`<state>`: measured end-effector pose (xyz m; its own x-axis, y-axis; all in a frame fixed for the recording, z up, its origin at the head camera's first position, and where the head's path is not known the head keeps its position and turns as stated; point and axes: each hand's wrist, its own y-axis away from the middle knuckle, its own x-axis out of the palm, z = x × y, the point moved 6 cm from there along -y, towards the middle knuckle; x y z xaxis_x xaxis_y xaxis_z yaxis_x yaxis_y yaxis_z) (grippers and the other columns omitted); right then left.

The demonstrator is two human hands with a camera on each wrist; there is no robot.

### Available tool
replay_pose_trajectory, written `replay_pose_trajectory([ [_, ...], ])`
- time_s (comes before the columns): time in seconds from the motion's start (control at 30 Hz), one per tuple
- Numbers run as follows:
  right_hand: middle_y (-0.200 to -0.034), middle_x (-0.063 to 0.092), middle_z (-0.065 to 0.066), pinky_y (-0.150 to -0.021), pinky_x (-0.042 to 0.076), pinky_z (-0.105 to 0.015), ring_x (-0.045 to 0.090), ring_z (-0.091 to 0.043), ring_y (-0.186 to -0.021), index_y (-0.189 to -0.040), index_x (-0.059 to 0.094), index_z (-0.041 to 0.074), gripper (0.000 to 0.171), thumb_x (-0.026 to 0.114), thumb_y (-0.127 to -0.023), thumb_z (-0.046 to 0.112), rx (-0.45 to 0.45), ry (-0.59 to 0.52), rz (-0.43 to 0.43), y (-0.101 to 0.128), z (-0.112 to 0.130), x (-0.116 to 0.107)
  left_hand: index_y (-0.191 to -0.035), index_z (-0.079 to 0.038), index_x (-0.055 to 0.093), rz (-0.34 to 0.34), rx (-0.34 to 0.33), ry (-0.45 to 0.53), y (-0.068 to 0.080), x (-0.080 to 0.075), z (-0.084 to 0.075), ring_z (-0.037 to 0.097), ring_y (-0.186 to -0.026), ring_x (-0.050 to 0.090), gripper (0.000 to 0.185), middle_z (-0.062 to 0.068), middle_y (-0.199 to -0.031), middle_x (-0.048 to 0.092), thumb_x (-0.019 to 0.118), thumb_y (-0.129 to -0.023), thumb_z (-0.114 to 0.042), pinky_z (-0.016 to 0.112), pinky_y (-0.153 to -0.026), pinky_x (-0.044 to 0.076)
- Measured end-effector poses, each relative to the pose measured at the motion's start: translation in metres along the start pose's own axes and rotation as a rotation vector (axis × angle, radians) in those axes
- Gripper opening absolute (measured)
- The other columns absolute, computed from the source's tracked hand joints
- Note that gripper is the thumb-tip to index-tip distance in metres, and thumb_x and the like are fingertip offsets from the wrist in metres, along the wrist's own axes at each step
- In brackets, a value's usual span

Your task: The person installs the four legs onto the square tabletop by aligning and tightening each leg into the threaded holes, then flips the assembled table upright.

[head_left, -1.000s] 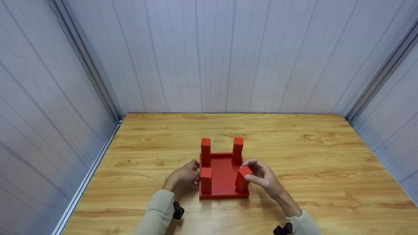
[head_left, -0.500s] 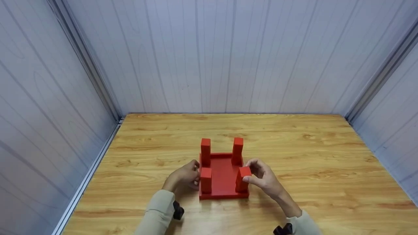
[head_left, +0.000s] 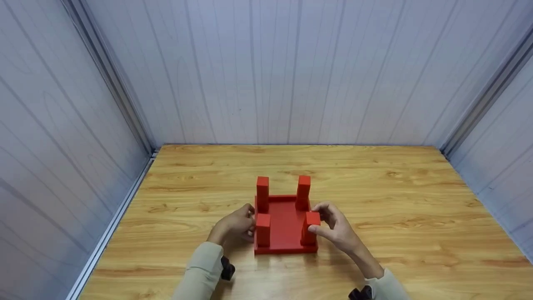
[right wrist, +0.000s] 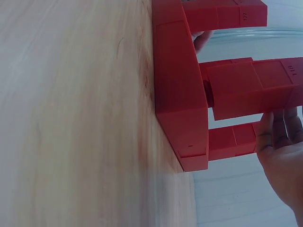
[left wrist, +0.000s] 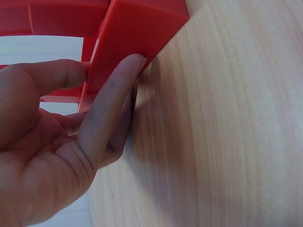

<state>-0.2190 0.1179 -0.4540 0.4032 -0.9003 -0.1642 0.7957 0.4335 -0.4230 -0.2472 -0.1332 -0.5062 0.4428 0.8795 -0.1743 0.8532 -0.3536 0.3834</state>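
A shallow red square base (head_left: 285, 227) lies on the table, with several square red legs standing up at its corners, like a small table upside down. My left hand (head_left: 237, 223) grips the base's left side; in the left wrist view its thumb (left wrist: 113, 99) lies along the outer wall. With the thumb and fingers of my right hand (head_left: 339, 229), I pinch the upper end of the near right leg (head_left: 312, 218). A narrow gap with a round, darker red piece (right wrist: 208, 93) shows between that leg and the base in the right wrist view.
The wood-grain table (head_left: 395, 200) extends around the base on all sides. Pale panelled walls (head_left: 270, 75) enclose it at the back, left and right. A black wrist device (head_left: 227, 268) sits at each sleeve cuff.
The near right leg has turned, its top going from a skewed angle to nearly square with the base. My right thumb has shifted slightly left with it. The left hand stays put.
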Motion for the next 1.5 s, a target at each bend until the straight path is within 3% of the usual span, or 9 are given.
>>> replay_pose_trajectory([
  [0.1,-0.118,0.052,-0.025,-0.091,0.046,-0.024,0.054,-0.015,-0.11,-0.122,0.047,-0.006,0.04,0.062,-0.086,-0.005,-0.025,-0.046,0.046,-0.0001,0.0014,0.002,-0.119,0.001,0.031,0.005,-0.001,0.01,-0.0009,-0.0003,0.0007,0.017,-0.059,0.042,0.032,0.005,-0.068,0.039,0.037,-0.088,0.008,0.031,-0.056,0.05],
  [0.2,-0.124,0.052,-0.025,-0.096,0.045,-0.025,0.053,-0.018,-0.117,-0.127,0.045,-0.011,0.037,0.052,-0.091,-0.005,-0.058,-0.181,0.115,-0.0017,0.0044,0.0042,-0.119,0.001,0.031,0.001,-0.006,0.02,-0.0011,-0.0006,0.0009,0.017,-0.059,0.042,0.033,0.005,-0.068,0.039,0.037,-0.088,0.008,0.032,-0.056,0.05],
  [0.3,-0.127,0.052,-0.027,-0.1,0.044,-0.03,0.052,-0.026,-0.122,-0.129,0.04,-0.018,0.037,0.039,-0.093,-0.008,-0.103,-0.331,0.199,-0.0036,0.0078,0.0064,-0.12,0.001,0.031,-0.004,-0.011,0.025,-0.0007,-0.0002,0.0006,0.017,-0.059,0.042,0.033,0.005,-0.068,0.039,0.038,-0.088,0.008,0.033,-0.057,0.051],
  [0.43,-0.127,0.052,-0.03,-0.104,0.043,-0.037,0.053,-0.033,-0.122,-0.13,0.037,-0.021,0.039,0.033,-0.092,-0.011,-0.119,-0.414,0.261,-0.0055,0.0088,0.0083,-0.12,0.0,0.031,-0.001,-0.015,0.027,-0.0001,0.0006,0.0005,0.018,-0.059,0.042,0.033,0.005,-0.069,0.039,0.038,-0.089,0.008,0.033,-0.058,0.051],
  [0.63,-0.125,0.058,-0.023,-0.1,0.047,-0.036,0.057,-0.03,-0.118,-0.128,0.042,-0.019,0.038,0.035,-0.093,-0.009,-0.101,-0.417,0.245,-0.006,0.0086,0.0085,-0.123,0.0,0.033,-0.015,-0.028,0.002,0.0017,-0.0007,-0.0007,0.019,-0.062,0.044,0.034,0.007,-0.073,0.041,0.038,-0.09,0.006,0.033,-0.058,0.051],
  [0.87,-0.119,0.054,-0.029,-0.096,0.048,-0.031,0.056,-0.031,-0.115,-0.125,0.042,-0.018,0.035,0.042,-0.092,-0.009,-0.081,-0.343,0.22,-0.0051,0.0074,0.0081,-0.12,0.0,0.032,-0.002,-0.026,0.033,0.0016,0.0007,0.0,0.018,-0.061,0.042,0.033,0.007,-0.071,0.039,0.037,-0.089,0.009,0.033,-0.058,0.05],
  [1.13,-0.117,0.054,-0.019,-0.08,0.051,-0.024,0.056,-0.015,-0.103,-0.121,0.046,-0.013,0.033,0.053,-0.091,-0.002,0.02,-0.258,0.135,-0.0016,0.0004,0.0057,-0.12,0.0,0.033,-0.017,-0.026,-0.006,0.0012,0.0004,0.0006,0.018,-0.061,0.045,0.033,0.007,-0.073,0.041,0.039,-0.088,0.007,0.034,-0.057,0.051],
  [1.5,-0.11,0.056,-0.008,-0.078,0.052,-0.022,0.056,-0.012,-0.098,-0.117,0.046,-0.01,0.032,0.059,-0.088,-0.004,0.024,-0.16,0.083,-0.0008,0.0003,0.0036,-0.121,-0.001,0.034,-0.024,-0.037,-0.004,0.0024,-0.0006,-0.0009,0.019,-0.063,0.046,0.034,0.007,-0.074,0.042,0.039,-0.089,0.006,0.035,-0.058,0.052],
])
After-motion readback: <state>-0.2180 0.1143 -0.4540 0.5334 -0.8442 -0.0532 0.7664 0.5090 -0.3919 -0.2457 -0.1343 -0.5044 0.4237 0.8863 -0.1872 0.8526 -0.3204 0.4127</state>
